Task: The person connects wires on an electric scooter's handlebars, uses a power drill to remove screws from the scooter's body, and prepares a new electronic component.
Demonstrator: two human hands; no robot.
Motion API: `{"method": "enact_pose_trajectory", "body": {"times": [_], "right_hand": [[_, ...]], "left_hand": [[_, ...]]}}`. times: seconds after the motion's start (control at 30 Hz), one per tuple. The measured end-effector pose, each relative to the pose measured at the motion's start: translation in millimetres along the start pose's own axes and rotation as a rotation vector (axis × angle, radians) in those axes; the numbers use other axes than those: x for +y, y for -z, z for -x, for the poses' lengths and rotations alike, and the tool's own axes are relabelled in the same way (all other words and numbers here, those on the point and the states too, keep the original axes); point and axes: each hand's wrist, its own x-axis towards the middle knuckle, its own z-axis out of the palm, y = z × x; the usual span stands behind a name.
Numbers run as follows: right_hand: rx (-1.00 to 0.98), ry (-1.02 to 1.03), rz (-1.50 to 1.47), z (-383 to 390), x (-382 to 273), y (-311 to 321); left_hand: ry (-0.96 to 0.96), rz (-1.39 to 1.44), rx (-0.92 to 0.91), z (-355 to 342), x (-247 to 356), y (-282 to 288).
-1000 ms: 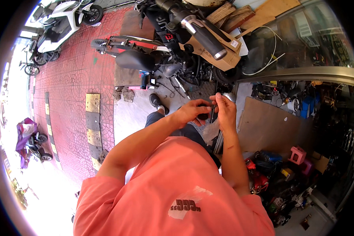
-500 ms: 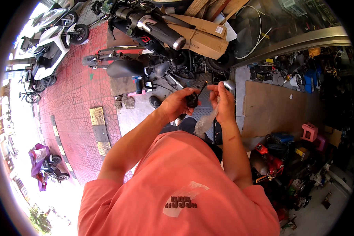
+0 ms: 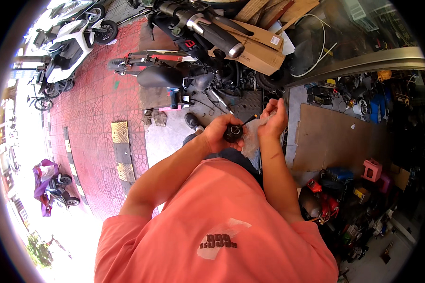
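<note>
My left hand [image 3: 216,134] is closed round a small round black part [image 3: 232,134]; its circular face points up at me. A short black lead [image 3: 249,120] with an orange tip sticks out of it toward the right hand. In my right hand [image 3: 275,122] is a crumpled clear plastic bag [image 3: 250,141], pinched under the palm and hanging toward the left fingers. The bag is close beside the black part; whether they touch I cannot tell. Both hands are held in front of my waist.
Ahead is a partly stripped motorcycle [image 3: 193,78], with a cardboard box [image 3: 257,56] behind it. A flat cardboard sheet [image 3: 333,137] lies to the right, near a pink stool [image 3: 372,170] and piled parts. Parked scooters [image 3: 73,49] stand on red paving at the left.
The black part has turned so its round face shows more. My right hand has drawn the plastic bag up beside it. The whole view has shifted slightly, and a shoe shows more fully.
</note>
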Motion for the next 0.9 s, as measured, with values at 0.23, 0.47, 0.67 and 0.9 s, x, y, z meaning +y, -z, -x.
{"method": "enact_pose_trajectory", "body": {"times": [0.23,0.47,0.67,0.9], "right_hand": [[-0.608,0.097,0.537,40,37,22],[-0.765,0.115,0.79,44,20,18],[-0.921,0.83,1.205,61,-24,-15],[-0.921,0.792,1.137,61,1,-11]], "left_hand": [[-0.147,0.237,0.235,6,8,25],[-0.193,0.248,0.243,17,16,44],[-0.202,0.34,0.32,27,28,56],[-0.199,0.371,0.259,28,34,64]]}}
